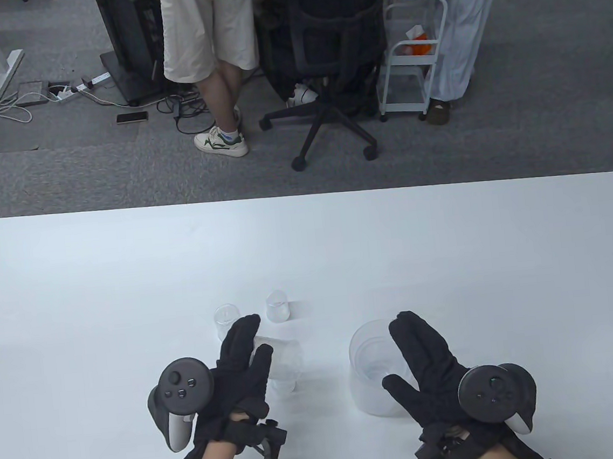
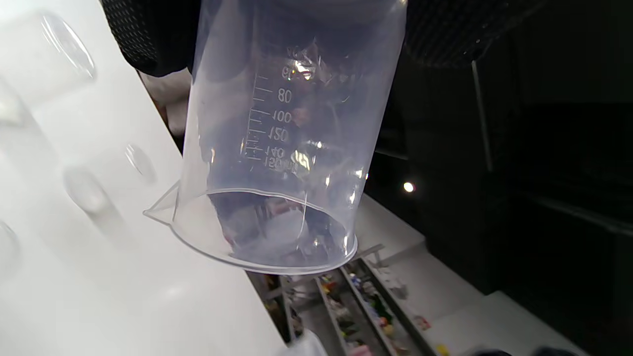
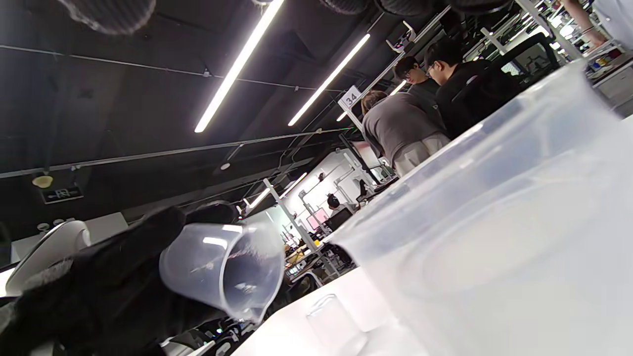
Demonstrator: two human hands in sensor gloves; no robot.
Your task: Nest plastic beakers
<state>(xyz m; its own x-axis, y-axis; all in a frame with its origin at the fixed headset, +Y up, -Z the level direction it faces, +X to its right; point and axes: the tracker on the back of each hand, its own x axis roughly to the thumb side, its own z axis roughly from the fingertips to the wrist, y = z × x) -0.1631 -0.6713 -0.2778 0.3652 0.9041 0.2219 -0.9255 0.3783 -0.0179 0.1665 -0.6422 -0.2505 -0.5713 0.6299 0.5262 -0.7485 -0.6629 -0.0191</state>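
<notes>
My left hand (image 1: 243,362) grips a clear mid-size plastic beaker (image 1: 282,357) and holds it tipped on its side above the table, mouth toward the right; it fills the left wrist view (image 2: 277,148) and shows in the right wrist view (image 3: 222,269). A large translucent beaker (image 1: 371,366) stands upright on the table; my right hand (image 1: 425,361) rests on its right side, fingers over the rim. It looms in the right wrist view (image 3: 494,237). Two small clear beakers (image 1: 226,318) (image 1: 277,305) stand behind the left hand.
The white table (image 1: 308,251) stretches wide beyond the beakers. Past its far edge are an office chair (image 1: 331,64), a standing person's legs (image 1: 217,86) and a white cart (image 1: 412,57) on the carpet.
</notes>
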